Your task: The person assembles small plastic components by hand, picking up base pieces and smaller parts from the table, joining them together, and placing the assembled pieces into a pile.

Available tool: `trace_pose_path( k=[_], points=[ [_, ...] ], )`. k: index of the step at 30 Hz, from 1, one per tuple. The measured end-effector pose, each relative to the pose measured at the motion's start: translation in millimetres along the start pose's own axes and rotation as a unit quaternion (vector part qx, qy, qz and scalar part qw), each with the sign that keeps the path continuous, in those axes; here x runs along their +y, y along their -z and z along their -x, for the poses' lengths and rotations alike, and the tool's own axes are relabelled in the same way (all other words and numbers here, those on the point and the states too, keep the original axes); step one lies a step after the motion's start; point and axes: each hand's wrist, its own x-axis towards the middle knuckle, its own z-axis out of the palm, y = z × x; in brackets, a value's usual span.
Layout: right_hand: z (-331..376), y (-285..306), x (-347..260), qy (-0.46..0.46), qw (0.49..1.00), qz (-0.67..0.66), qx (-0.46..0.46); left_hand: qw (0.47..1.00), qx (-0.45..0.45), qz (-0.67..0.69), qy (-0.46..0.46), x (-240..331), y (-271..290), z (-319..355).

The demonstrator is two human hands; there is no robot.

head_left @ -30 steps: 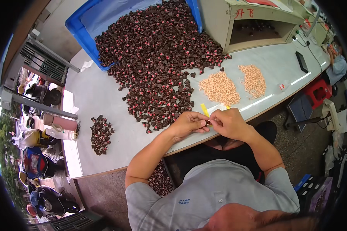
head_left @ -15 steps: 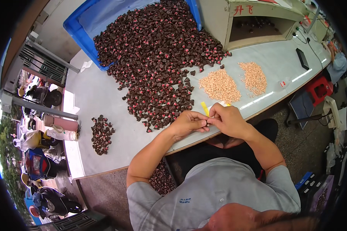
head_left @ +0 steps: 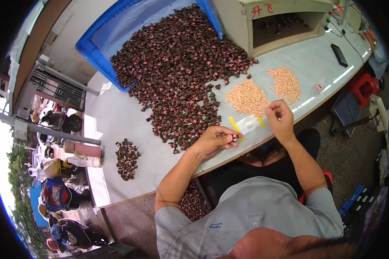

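Note:
My left hand (head_left: pixel 215 142) is closed above the table's near edge, with a small dark part (head_left: pixel 235 138) pinched between thumb and fingertips; a pale spot shows on the part. My right hand (head_left: pixel 282 121) is raised a little to the right, apart from the left. Its fingers are curled together, and a tiny dark spot shows between them, too small to name. Between the hands a small round clear piece (head_left: pixel 248 122) lies on the table, flanked by two strips of yellow tape (head_left: pixel 234 124). Just beyond it spreads a heap of small beige pieces (head_left: pixel 247 97).
A large heap of dark parts with pink centres (head_left: pixel 177 77) spills from a tipped blue bin (head_left: pixel 95 60). A smaller dark pile (head_left: pixel 127 159) sits left, a second beige pile (head_left: pixel 285 85) right. Behind stand an open-fronted box (head_left: pixel 245 26) and a black object (head_left: pixel 339 55).
My hands were together at the small part; now the right has moved away, right and up. The clear piece between the tape strips has come into sight. The whole view has shifted slightly.

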Motion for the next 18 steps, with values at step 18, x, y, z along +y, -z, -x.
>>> trace_pose_path(
  k=[18],
  points=[
    [-1.8, 9.7, 56.7, 0.143, 0.985, 0.096, -0.013, 0.415, 0.586, -0.688, -0.105, 16.8, 144.5, 170.9]
  ],
)
